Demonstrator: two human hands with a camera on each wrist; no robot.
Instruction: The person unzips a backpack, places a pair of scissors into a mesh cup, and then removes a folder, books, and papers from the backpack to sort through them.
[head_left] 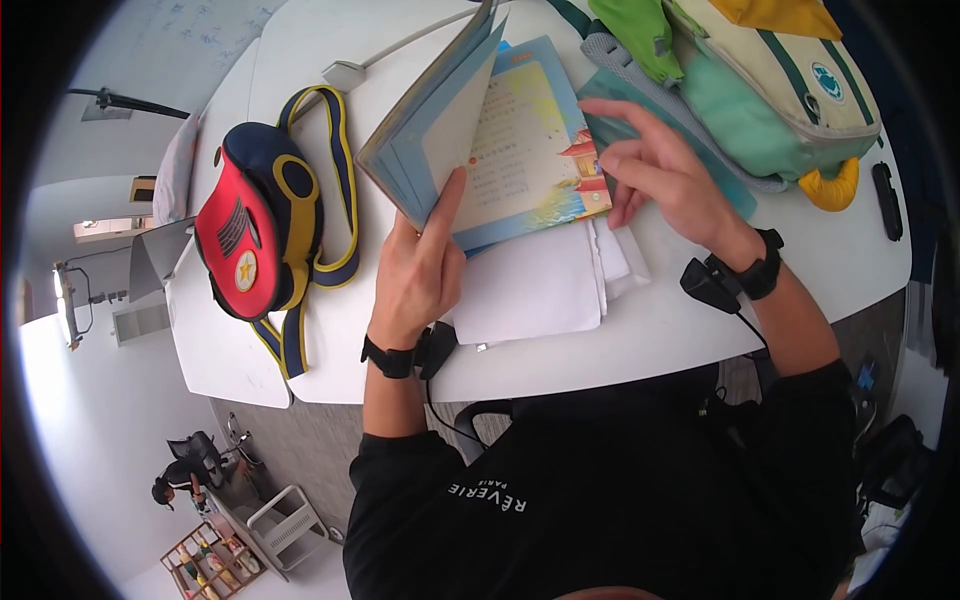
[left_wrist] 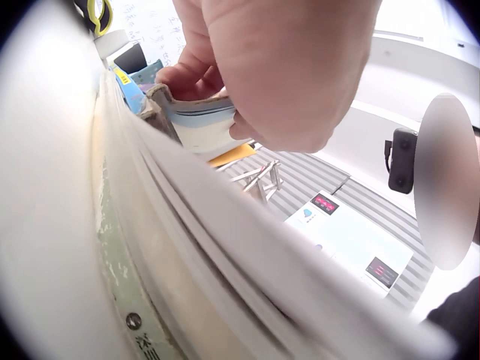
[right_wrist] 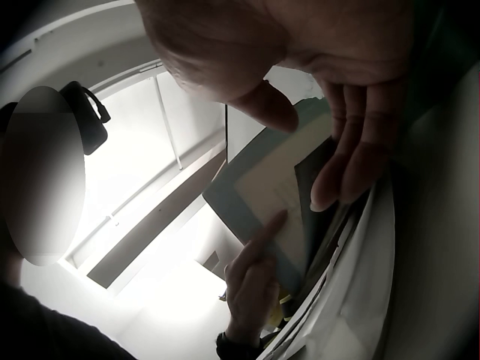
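Note:
An illustrated book (head_left: 530,170) with blue-bordered pages lies open on a stack of white paper (head_left: 525,295). My left hand (head_left: 415,285) holds its raised left-hand leaves at the lower edge, index finger extended along the page near the fold. In the left wrist view, the left hand (left_wrist: 292,67) is at the book's edge, with white sheets filling the foreground. Beside the right page's edge, my right hand (head_left: 670,180) hovers with loosely bent fingers and holds nothing. The right wrist view shows that hand's thumb and fingers (right_wrist: 364,146) apart, overlapping the book (right_wrist: 262,187).
A red and navy bag (head_left: 245,230) with a yellow-edged strap sits left of the book. At the right are a green and cream backpack (head_left: 770,100), a teal sheet (head_left: 738,195) and a black pen-like object (head_left: 886,202). The white table's (head_left: 400,385) front edge is near my body.

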